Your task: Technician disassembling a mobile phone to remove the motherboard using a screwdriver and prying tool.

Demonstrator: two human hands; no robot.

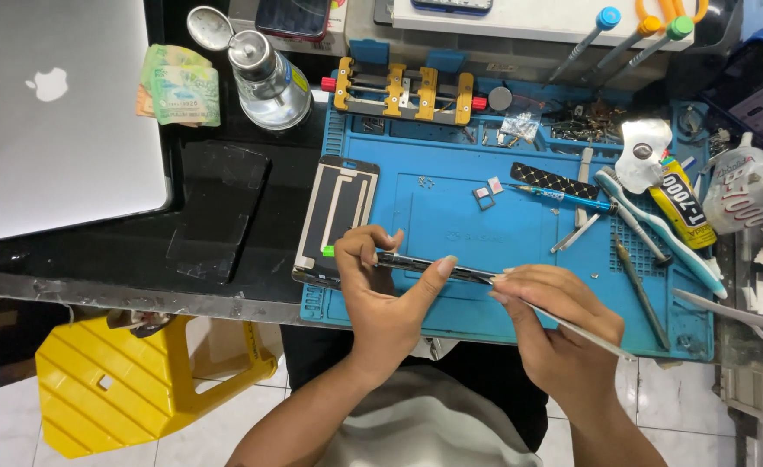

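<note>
Near the front edge of the blue mat (451, 216), our left hand (381, 290) grips a phone (425, 265) on edge. Our right hand (554, 324) pinches a thin metal tool (585, 333) against it. A clear bottle (269, 82) stands at the surface's back.

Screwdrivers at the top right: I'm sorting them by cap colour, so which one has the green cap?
The green-capped screwdriver is the rightmost of the three leaning handles; the blue-capped screwdriver is leftmost and the orange-capped screwdriver sits between them.

Left hand (381, 290) and right hand (554, 324) meet low in front (both forearms angled inward), fingers pinched.
</note>
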